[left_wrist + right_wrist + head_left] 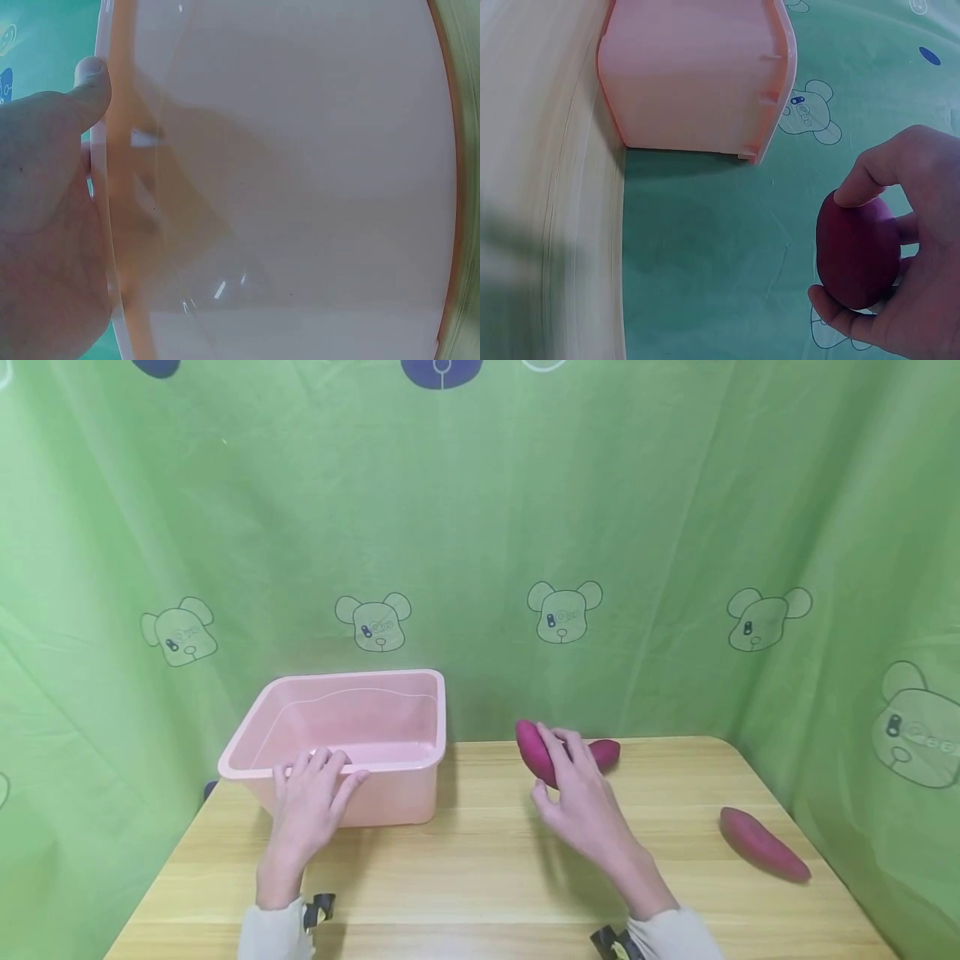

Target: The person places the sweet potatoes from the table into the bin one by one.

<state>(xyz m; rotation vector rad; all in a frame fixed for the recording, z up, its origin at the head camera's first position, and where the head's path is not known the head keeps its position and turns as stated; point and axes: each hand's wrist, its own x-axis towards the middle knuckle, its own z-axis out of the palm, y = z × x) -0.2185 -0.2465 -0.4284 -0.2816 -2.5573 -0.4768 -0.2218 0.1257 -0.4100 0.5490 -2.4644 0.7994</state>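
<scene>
A pink plastic bin (393, 797) stands on the left of the table with its open top up. My left hand (309, 802) grips its front rim, fingers hooked over the edge; in the left wrist view the thumb (93, 90) lies at the rim and the fingers are mostly hidden. My right hand (585, 806) holds a purple sweet potato (534, 752) above the table, right of the bin. The right wrist view has this sweet potato (857, 251) pinched between thumb and fingers. Behind that hand lies a second sweet potato (606, 754), partly covered.
A third sweet potato (763, 845) lies near the right edge of the wooden table (465, 893). A green curtain (480, 527) with bear-head prints hangs behind the table and along both sides.
</scene>
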